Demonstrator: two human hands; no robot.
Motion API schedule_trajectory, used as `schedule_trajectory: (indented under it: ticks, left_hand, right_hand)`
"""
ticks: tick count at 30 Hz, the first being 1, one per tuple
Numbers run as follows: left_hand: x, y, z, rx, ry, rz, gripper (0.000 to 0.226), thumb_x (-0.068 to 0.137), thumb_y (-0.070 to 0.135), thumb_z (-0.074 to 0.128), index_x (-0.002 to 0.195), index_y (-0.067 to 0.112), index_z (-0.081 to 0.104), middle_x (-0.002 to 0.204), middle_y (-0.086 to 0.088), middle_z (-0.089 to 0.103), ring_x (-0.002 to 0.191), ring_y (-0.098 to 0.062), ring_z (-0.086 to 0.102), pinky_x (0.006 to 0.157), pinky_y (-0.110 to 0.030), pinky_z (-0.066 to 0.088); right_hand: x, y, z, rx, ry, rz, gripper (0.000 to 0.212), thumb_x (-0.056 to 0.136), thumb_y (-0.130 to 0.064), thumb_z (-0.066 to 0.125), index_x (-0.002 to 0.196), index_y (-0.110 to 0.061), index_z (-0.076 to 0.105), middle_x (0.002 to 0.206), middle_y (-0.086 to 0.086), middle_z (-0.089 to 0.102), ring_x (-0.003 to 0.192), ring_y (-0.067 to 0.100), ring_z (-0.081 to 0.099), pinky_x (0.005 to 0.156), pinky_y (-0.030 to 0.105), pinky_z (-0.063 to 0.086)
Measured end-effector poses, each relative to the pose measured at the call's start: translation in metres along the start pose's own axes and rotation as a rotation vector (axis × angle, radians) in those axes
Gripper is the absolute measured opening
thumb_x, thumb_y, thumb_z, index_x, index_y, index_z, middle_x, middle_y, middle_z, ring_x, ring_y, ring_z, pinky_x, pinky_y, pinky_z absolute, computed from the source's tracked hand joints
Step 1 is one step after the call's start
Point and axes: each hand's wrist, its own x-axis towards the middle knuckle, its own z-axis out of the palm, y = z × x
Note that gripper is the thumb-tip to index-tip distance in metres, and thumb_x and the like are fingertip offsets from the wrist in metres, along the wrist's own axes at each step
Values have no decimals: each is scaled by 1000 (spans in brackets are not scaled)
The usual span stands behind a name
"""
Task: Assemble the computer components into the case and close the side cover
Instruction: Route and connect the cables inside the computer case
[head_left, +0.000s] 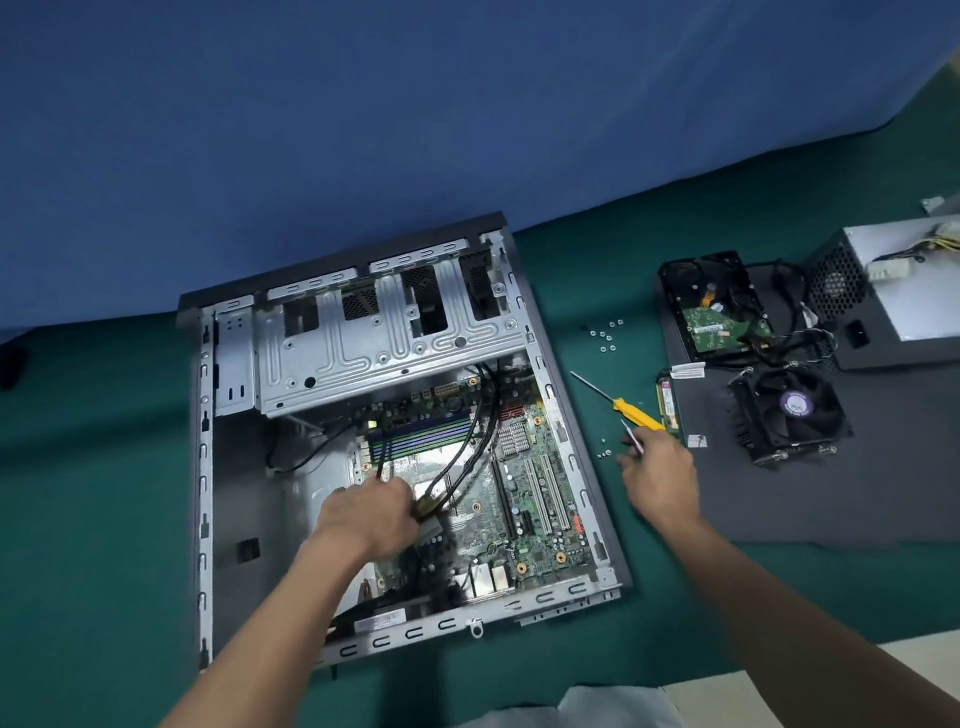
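The open computer case (203, 467) lies on its side on the green table, with the green motherboard (535, 499) inside. My left hand (369, 512) is inside the case over the board and grips a bundle of black cables (467, 452) near their yellowish connector (426, 506). My right hand (660, 470) hovers over the table just right of the case, its fingers pinching a small thin silvery piece (630, 435). A yellow-handled screwdriver (631, 410) lies on the table just beyond that hand.
At the right, a dark side cover (841, 499) lies flat and carries a hard drive (711, 306), a cooler fan (795, 410) and a power supply (898, 296). A memory stick (668, 410) lies at its edge. Loose screws (605, 332) are scattered between case and cover.
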Motion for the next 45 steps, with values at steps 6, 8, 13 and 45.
schedule_trajectory:
  ticks: [6,8,13,45]
  left_hand:
    - [-14,17,7,-169,-30,171,3,94,29,52,91,30,53,87,8,58,86,-12,56,82,-31,45]
    - [-17,27,10,-215,24,234,6,94,27,53,95,29,59,83,9,58,82,-11,56,88,-32,46]
    - [-20,38,16,-270,32,307,12,96,26,54,99,22,65,88,3,66,80,-13,57,90,-37,48]
    - [-28,30,-23,-1376,641,183,12,87,13,70,90,21,78,88,9,74,88,-6,68,85,-27,52]
  right_hand:
    - [3,-3,5,-16,-31,-81,10,87,-8,64,96,-8,69,93,12,65,83,31,60,74,38,52]
    - [1,-3,8,-61,-36,-106,4,88,-12,65,90,-10,68,86,10,64,75,27,58,66,34,49]
    - [1,-4,10,-96,0,-114,19,89,-16,65,71,-14,59,68,4,55,63,26,50,57,28,36]
    - [-89,-162,4,1414,-686,442,7,78,-10,68,75,-9,75,68,3,59,43,8,37,34,19,27]
